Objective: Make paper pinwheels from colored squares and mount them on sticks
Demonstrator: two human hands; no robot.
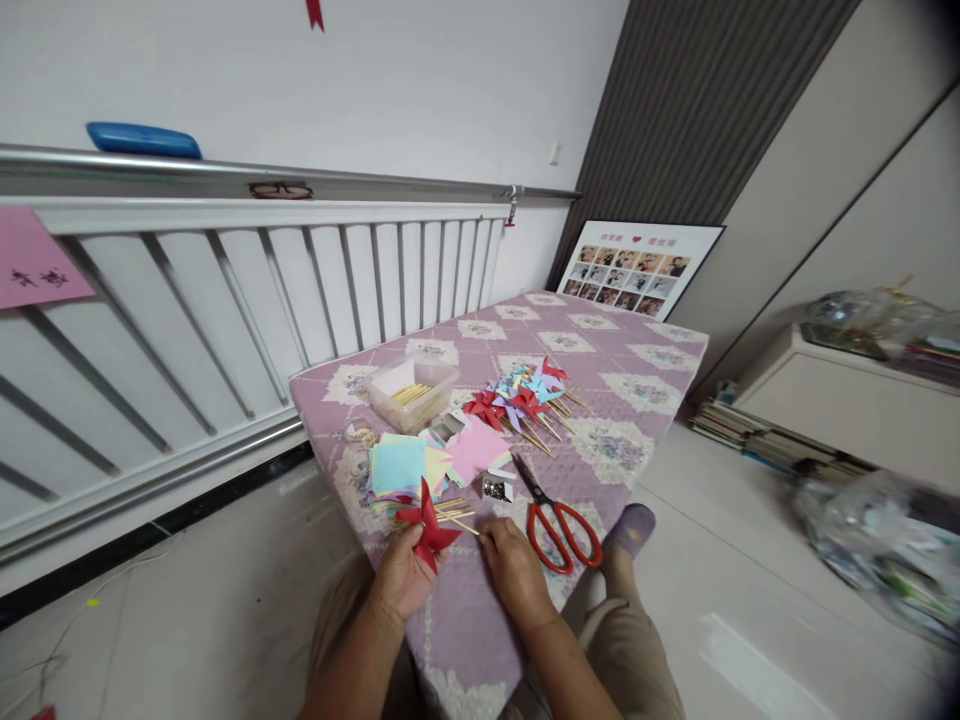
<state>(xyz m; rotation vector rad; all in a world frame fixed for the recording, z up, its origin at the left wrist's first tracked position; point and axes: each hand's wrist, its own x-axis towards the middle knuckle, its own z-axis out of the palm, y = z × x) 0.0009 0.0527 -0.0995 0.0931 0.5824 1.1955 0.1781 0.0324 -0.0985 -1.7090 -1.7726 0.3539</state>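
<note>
- Two hands work at the near edge of the quilted purple cover. The left hand pinches a red paper pinwheel between thumb and fingers and holds it upright just above the cloth.
- The right hand lies knuckles up just right of the pinwheel. Its fingertips are closed on the near end of a thin wooden stick that points at the pinwheel. Whether the tip touches the paper I cannot tell; it is too small in this view.
- Step in hand, by my reading: joining the stick to the pinwheel. The next move calls for a steady left pinch and a light, straight push along the stick, aimed at the wheel's centre.
- Just beyond the left hand is a stack of coloured paper squares, with loose sticks at its near side. Farther out is a clear plastic box with more sticks inside.
- Just beyond the right hand is a small white-and-silver box. Red-handled scissors lie right of it, blades pointing away.
- Well beyond both hands is a heap of finished pinwheels.
- In the way: the loose sticks crowd the space behind the pinwheel, and the scissors lie near enough to the right hand to be nudged.
</note>
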